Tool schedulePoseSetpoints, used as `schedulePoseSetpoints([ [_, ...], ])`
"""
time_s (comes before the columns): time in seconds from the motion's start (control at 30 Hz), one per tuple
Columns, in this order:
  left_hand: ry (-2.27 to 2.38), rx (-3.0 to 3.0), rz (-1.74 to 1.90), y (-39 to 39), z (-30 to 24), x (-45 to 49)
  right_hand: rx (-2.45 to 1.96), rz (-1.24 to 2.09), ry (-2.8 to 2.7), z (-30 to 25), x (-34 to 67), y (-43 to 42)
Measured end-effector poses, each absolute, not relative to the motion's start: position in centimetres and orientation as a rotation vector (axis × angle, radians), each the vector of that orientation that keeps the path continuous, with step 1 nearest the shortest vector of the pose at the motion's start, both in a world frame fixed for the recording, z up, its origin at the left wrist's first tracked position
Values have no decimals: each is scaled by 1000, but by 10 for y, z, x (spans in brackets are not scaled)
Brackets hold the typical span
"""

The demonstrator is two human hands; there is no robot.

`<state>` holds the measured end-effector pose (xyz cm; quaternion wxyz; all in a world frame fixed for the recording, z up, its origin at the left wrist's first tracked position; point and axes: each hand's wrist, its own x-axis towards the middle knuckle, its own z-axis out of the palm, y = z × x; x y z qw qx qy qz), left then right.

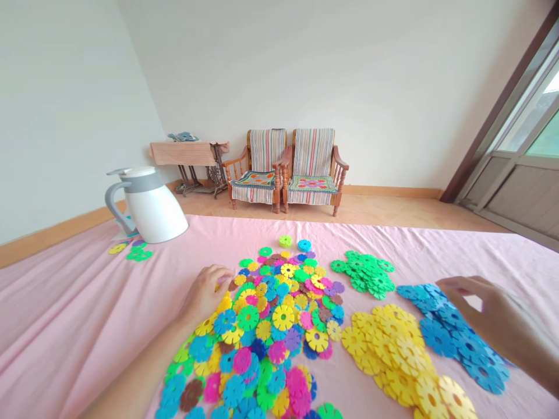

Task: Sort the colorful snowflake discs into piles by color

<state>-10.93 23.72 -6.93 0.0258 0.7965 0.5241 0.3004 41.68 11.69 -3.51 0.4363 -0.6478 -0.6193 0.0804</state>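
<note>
A large heap of mixed-colour plastic snowflake discs (263,330) spreads over the pink cloth in front of me. My left hand (208,295) is at the heap's left edge, its fingers closed with a bit of a yellow disc (217,287) showing between them. On the right, my right hand (484,305) hovers at the pile of blue discs (439,336), thumb and forefinger curled together in a loop. Whatever is at those fingertips I cannot make out. Yellow discs (393,346) form a pile between the heap and the blue ones, and green discs (367,272) lie behind it.
A white and grey jug (155,206) stands at the left on the pink cloth (109,314), with a few discs (138,251) beside it. One lime disc stack (285,240) and one blue stack (304,245) sit behind the heap. Two wooden armchairs (314,157) stand by the wall.
</note>
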Motion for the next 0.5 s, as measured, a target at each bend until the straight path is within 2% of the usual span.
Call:
schedulePoseSetpoints([
  [0.13, 1616, 2466, 932, 238, -72, -112, -1634, 171, -1819, -22, 336, 105],
  [0.3, 1609, 2470, 904, 241, -75, -115, -1404, 341, -2226, -24, 242, 87],
  [0.5, 1618, 2468, 888, 241, -75, -115, -1495, 103, -2277, -39, 213, 90],
])
